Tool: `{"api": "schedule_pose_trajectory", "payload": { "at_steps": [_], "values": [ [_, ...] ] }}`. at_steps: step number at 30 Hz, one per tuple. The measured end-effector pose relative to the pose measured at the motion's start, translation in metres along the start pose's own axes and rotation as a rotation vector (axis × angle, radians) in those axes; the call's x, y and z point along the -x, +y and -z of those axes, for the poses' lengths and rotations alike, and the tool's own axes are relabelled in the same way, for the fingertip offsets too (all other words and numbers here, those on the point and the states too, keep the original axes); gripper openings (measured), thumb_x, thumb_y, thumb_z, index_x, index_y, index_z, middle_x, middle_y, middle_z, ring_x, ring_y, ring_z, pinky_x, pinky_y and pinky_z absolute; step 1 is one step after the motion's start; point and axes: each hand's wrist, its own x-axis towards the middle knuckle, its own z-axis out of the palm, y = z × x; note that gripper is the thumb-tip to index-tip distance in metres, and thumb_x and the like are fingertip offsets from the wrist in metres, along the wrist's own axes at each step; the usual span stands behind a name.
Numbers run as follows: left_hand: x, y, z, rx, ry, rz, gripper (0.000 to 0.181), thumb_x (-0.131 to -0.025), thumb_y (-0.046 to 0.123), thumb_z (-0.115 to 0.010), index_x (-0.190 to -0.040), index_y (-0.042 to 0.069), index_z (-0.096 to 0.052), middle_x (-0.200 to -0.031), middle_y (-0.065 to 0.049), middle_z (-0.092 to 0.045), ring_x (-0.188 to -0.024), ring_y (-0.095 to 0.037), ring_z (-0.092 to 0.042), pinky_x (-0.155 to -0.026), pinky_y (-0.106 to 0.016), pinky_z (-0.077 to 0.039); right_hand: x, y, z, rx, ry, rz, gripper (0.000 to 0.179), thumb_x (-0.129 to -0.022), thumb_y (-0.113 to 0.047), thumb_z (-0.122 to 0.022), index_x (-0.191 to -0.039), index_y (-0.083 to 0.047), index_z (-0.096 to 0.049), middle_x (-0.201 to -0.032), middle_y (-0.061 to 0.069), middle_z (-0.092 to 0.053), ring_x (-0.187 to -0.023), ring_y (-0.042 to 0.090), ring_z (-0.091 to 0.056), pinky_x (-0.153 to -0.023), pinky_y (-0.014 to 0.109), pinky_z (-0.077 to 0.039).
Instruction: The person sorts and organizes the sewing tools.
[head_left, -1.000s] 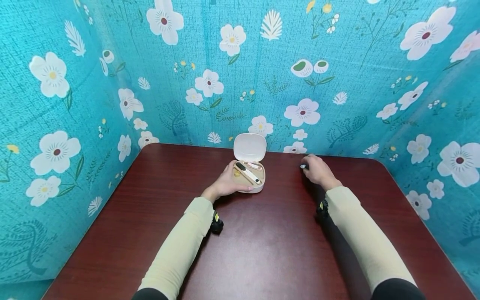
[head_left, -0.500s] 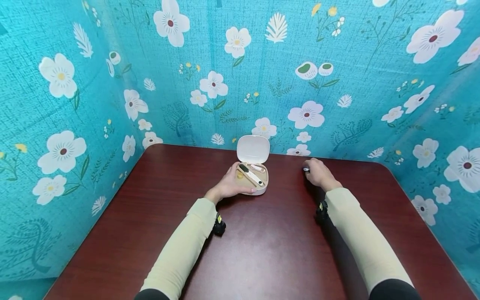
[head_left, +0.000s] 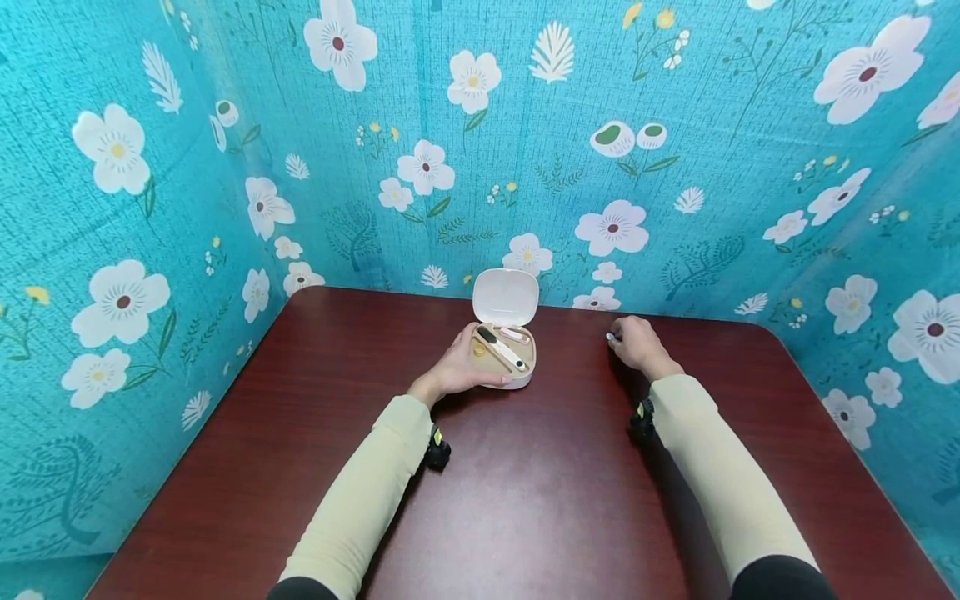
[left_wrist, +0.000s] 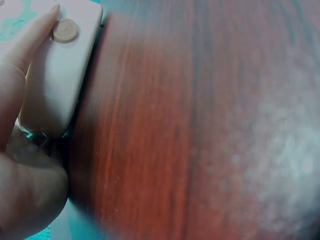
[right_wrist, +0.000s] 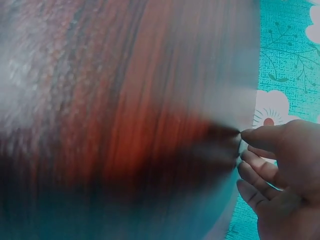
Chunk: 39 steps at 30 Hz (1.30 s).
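A small white case [head_left: 517,381] stands with its lid [head_left: 506,297] raised near the table's back edge. My left hand [head_left: 459,364] grips its left side, thumb along the front. In the left wrist view the thumb [left_wrist: 35,37] lies beside a round button [left_wrist: 65,31] on the case wall. Inside, a dark-ended white tool [head_left: 504,348] lies diagonally, with a smaller pale tool [head_left: 513,335] and a gold round piece [head_left: 478,351]. Further right, my right hand [head_left: 639,343] pinches a small black-and-white object [head_left: 611,337] at the tabletop, mostly hidden by the fingers.
The dark red-brown table [head_left: 525,492] has rounded back corners. Blue floral cloth [head_left: 420,225] hangs close behind its back edge and along both sides. A black wrist camera [head_left: 437,450] hangs below the left sleeve, another [head_left: 642,422] at the right one.
The head view has shifted slightly. Both hands stay in place, the left on the case and the right at the small object, whose black part shows less now.
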Motion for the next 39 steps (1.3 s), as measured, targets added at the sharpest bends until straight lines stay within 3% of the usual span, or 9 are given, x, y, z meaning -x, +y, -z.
{"api": "schedule_pose_trajectory", "payload": {
  "at_steps": [13, 22, 27, 39],
  "values": [
    [0.0007, 0.0029, 0.0008, 0.006, -0.001, -0.005, 0.113, -0.067, 0.039, -0.097, -0.154, 0.013, -0.029, -0.147, -0.011, -0.041, -0.133, -0.025, -0.042, -0.113, -0.045, -0.035, -0.0078, -0.0026, -0.0023, -0.029, 0.038, -0.045, 0.022, -0.1, -0.006, -0.06, -0.111, 0.011, -0.068, -0.108, 0.029, -0.066, -0.103, 0.041, -0.059, -0.087, 0.054, -0.05],
    [0.0003, 0.0023, 0.0015, 0.025, -0.008, -0.01, 0.114, -0.068, 0.038, -0.096, -0.155, 0.013, -0.027, -0.148, -0.01, -0.041, -0.133, -0.025, -0.043, -0.113, -0.044, -0.035, -0.0072, -0.0059, 0.0014, -0.077, -0.043, -0.109, 0.018, -0.101, -0.009, -0.061, -0.107, 0.007, -0.066, -0.106, 0.026, -0.064, -0.097, 0.037, -0.058, -0.083, 0.049, -0.052],
    [0.0004, 0.0007, -0.0012, 0.007, -0.005, -0.007, 0.111, -0.068, 0.037, -0.096, -0.154, 0.013, -0.029, -0.146, -0.01, -0.043, -0.131, -0.025, -0.043, -0.112, -0.045, -0.036, -0.0051, -0.0034, -0.0004, -0.115, -0.046, -0.139, 0.018, -0.099, -0.011, -0.065, -0.104, 0.005, -0.068, -0.103, 0.023, -0.065, -0.094, 0.035, -0.059, -0.08, 0.046, -0.052],
    [0.0001, 0.0019, 0.0013, 0.017, -0.008, -0.012, 0.113, -0.066, 0.037, -0.097, -0.153, 0.013, -0.03, -0.146, -0.01, -0.042, -0.131, -0.025, -0.043, -0.112, -0.043, -0.036, -0.0032, -0.0045, 0.0002, -0.21, -0.04, -0.114, 0.009, -0.095, -0.008, -0.07, -0.091, 0.0, -0.073, -0.083, 0.01, -0.072, -0.076, 0.024, -0.063, -0.067, 0.036, -0.052]
  ]
}}
